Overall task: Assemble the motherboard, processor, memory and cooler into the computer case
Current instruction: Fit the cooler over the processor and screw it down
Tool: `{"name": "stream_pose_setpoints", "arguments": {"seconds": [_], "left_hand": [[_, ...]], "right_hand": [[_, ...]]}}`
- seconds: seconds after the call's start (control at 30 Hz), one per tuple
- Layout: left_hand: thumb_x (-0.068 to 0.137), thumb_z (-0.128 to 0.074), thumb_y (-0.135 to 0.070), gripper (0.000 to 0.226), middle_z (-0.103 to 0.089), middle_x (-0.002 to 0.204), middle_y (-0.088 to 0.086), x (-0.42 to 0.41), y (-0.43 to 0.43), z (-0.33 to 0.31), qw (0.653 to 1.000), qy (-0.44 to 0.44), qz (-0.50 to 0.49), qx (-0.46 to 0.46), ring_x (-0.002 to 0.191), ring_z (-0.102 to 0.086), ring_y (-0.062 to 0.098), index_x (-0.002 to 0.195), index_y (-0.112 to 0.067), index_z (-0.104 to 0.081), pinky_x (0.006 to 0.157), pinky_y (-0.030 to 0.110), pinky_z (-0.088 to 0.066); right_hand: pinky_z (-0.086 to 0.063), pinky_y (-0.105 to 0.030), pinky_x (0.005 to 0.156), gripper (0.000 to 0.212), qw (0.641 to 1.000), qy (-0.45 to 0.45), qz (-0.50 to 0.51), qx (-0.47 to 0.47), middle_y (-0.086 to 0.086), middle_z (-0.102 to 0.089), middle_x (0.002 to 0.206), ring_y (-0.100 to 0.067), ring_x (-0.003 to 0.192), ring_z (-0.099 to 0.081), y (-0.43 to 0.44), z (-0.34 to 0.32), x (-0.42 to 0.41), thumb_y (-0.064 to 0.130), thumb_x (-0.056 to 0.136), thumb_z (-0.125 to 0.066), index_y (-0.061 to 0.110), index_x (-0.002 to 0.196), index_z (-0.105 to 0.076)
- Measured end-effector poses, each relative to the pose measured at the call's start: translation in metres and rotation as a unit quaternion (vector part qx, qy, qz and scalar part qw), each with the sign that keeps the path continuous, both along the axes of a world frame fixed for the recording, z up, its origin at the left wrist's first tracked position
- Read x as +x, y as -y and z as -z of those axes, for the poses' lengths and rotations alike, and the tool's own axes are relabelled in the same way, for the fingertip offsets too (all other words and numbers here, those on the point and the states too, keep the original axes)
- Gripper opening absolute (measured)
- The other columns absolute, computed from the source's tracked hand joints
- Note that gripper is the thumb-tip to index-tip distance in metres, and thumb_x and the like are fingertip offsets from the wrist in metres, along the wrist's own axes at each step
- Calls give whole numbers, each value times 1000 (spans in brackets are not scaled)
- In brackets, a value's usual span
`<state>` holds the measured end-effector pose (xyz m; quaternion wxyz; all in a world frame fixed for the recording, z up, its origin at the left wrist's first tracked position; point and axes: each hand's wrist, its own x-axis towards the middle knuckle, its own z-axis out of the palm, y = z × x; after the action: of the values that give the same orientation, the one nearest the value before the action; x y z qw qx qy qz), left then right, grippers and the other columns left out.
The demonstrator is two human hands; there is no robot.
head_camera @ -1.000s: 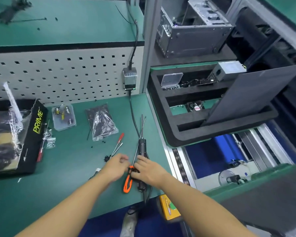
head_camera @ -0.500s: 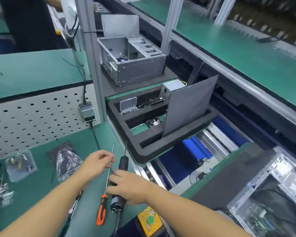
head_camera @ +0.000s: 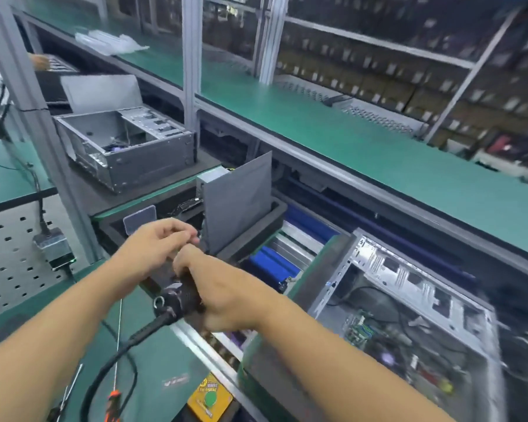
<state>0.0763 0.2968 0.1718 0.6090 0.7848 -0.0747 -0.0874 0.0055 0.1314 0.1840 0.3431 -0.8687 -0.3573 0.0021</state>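
Right hand (head_camera: 226, 300) gripping electric screwdriver (head_camera: 180, 295) above bench (head_camera: 153, 370) edge beside computer case (head_camera: 329, 287), left hand (head_camera: 159, 242) curled at tip, grasp unclear

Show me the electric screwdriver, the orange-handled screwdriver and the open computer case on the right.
electric screwdriver (head_camera: 177, 298): head view, on its black rear body.
orange-handled screwdriver (head_camera: 112, 405): head view, on the handle.
computer case (head_camera: 390, 266): head view, on its inner metal wall.
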Motion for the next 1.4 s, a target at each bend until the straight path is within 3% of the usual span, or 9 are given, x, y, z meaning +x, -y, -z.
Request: {"name": "stream_pose_setpoints", "arguments": {"seconds": [0.17,0.27,0.43,0.57,0.7,0.83,1.1,1.27,1.4], "left_hand": [[94,-56,-7,29,-72,78,-5,5,39,-38,996,82,40,-6,75,-65,10,79,-26,-72,72,26,-51],[84,-61,-19,18,-71,81,0,-2,67,-53,991,100,60,-68,81,-65,21,80,-30,-74,74,33,-50],[84,-56,-41,19,-71,87,-4,-26,111,-61,971,187,66,-134,74,-63,12,95,-31,-68,61,25,-46],[92,-47,-26,23,-43,51,-4,-45,152,-57,975,91,18,-204,42,-33,13,75,-24,-63,41,19,-24],[90,-46,-22,25,-29,48,-7,-70,195,-34,988,40,114,-94,40,-21,11,71,-16,-60,39,15,-19],[94,-56,-30,18,-44,53,-7,-87,239,4,970,69,219,75,49,-36,12,82,-16,-61,45,22,-32],[84,-71,-36,26,-62,106,-18,-100,322,57,863,136,399,278,96,-59,2,106,-40,-59,86,26,-49],[78,-75,-47,79,-39,148,-6,-98,379,97,731,233,519,376,135,-38,14,145,-24,-38,110,30,-34],[65,-73,-67,108,-36,148,0,-90,416,129,621,313,578,426,133,-39,21,150,-17,-27,109,40,-37]], "right_hand": [[-37,-5,89,32,988,70,111,84,-10,-49,110,3,94,-53,55,-39,-4,-6,86,-67,-1,112,-49],[-40,-24,105,46,969,149,176,88,-7,-44,128,-17,116,-52,99,-42,-10,10,90,-72,4,128,-47],[-47,-29,97,52,947,157,266,94,20,-46,122,-5,109,-54,163,-41,-37,31,93,-66,41,137,-40],[-39,-10,83,45,918,156,328,162,20,-49,103,-1,90,-52,205,-44,-63,23,93,-67,33,132,-47],[-41,-14,68,27,870,141,409,238,19,-55,79,-4,68,-48,244,-43,-91,20,86,-71,37,99,-54],[-50,-49,66,15,838,97,441,306,-19,-56,84,-40,72,-52,279,-35,-123,18,86,-71,18,91,-56],[-53,-39,56,10,794,105,449,397,-2,-62,73,-18,57,-56,329,-36,-164,12,87,-70,14,91,-62],[-47,-34,57,8,757,95,476,438,1,-59,70,-21,58,-53,348,-19,-169,13,89,-68,11,93,-61],[-44,-40,55,12,728,82,514,447,-4,-56,66,-25,56,-49,352,-2,-165,15,87,-68,8,95,-64]]}}
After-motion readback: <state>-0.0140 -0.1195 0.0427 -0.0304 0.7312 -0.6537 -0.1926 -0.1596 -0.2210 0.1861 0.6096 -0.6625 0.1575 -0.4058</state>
